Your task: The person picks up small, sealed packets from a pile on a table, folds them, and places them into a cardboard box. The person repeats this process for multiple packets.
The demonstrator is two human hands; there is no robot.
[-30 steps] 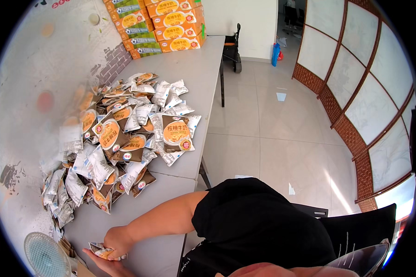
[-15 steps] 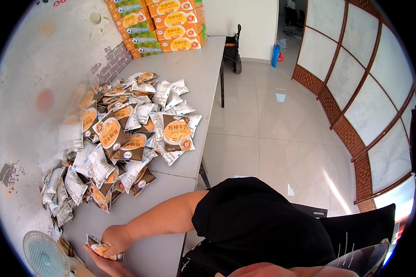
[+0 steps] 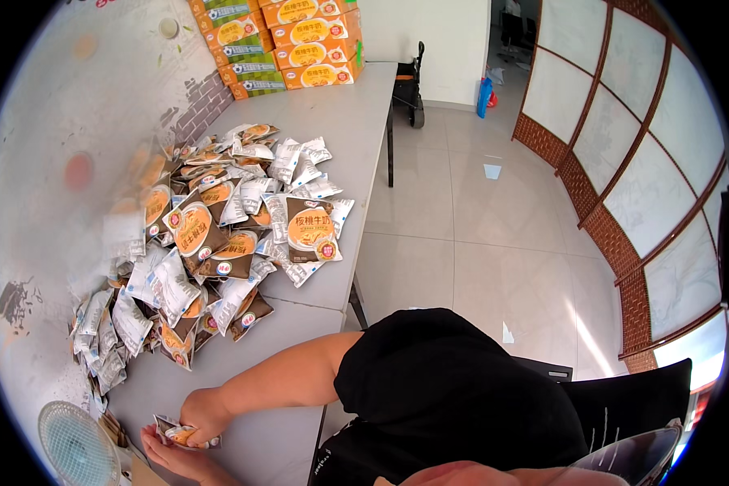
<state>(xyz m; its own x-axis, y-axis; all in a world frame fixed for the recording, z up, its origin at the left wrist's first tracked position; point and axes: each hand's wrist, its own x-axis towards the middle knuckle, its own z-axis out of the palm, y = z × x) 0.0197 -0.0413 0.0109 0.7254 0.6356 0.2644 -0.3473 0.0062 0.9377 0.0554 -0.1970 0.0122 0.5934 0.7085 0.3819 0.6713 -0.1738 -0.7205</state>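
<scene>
My right hand (image 3: 205, 413) reaches across the table's near end, its fingers closed on a small brown-and-white drink pouch (image 3: 180, 434) with an orange design. Below the pouch, my left hand (image 3: 174, 460) cups its lower and left edges, so both hands are on it. Part of the pouch is hidden under my right fingers. Beyond them, a large heap of similar pouches (image 3: 193, 231) covers the left side of the table, some brown side up and others white side up.
The grey table (image 3: 308, 121) runs along a wall. Orange and green cartons (image 3: 316, 53) are stacked at its far end. A round pale-blue mesh-fronted object (image 3: 79, 445) stands at the lower left, beside cardboard (image 3: 144, 474). A folding screen (image 3: 616, 162) stands to the right.
The pouch has shifted slightly right and lies flatter between my hands. My left hand has slid a little up and left along it. The heap looks the same.
</scene>
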